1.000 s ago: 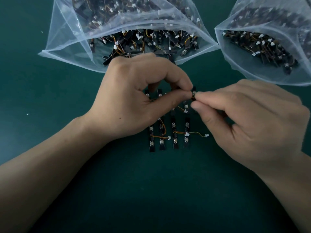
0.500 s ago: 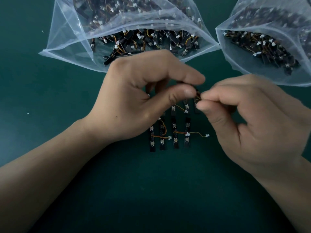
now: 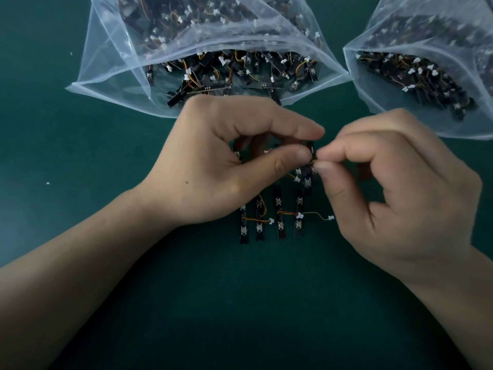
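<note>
My left hand (image 3: pixel 226 166) pinches a small black circuit strip (image 3: pixel 311 151) between thumb and forefinger above the green mat. My right hand (image 3: pixel 394 190) meets it from the right, its thumb and forefinger pinching the same strip's end or its wire; which one is hidden by the fingertips. Below the hands, several black strips (image 3: pixel 277 217) with white connectors and orange wires lie side by side in rows on the mat.
Two open clear plastic bags full of the same black strips lie at the back: one at centre (image 3: pixel 112 62), one at the right (image 3: pixel 437 124). A loose wire with a white plug (image 3: pixel 330 217) trails right of the rows. The green mat (image 3: pixel 240 303) fills the foreground.
Both hands have drifted slightly right and down together, still pinching the strip. The rows on the mat have not moved.
</note>
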Available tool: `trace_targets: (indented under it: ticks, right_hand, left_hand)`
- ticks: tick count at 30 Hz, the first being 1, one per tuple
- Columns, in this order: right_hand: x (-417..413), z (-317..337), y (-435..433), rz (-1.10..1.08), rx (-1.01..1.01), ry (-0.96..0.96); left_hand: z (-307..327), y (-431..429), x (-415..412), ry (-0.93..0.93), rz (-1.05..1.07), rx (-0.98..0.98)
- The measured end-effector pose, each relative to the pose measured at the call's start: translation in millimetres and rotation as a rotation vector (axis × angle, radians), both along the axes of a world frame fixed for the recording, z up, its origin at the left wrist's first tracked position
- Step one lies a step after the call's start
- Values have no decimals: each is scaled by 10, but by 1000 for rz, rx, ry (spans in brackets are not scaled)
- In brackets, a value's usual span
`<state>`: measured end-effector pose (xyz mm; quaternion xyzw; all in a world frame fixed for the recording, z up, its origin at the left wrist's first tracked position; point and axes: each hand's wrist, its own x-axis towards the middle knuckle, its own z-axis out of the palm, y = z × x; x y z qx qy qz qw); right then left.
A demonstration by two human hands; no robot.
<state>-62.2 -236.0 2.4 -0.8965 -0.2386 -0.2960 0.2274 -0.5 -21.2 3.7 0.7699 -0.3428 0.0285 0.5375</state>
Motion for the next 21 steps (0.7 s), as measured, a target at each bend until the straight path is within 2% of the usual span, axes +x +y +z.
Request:
trace_targets:
  ticks: [6,10,14,21]
  right_hand:
    - [13,-13,0,35,18,71]
    - [47,-17,-69,57,53,191]
    - [134,73,-293,204,119,257]
    - [196,103,-476,217,-66,444]
  left_hand:
    - [-1,-4,1,-55,59,39]
    - [-10,12,3,-50,72,22]
    - [-23,55,62,-65,109,35]
    - [-37,59,81,-117,140,85]
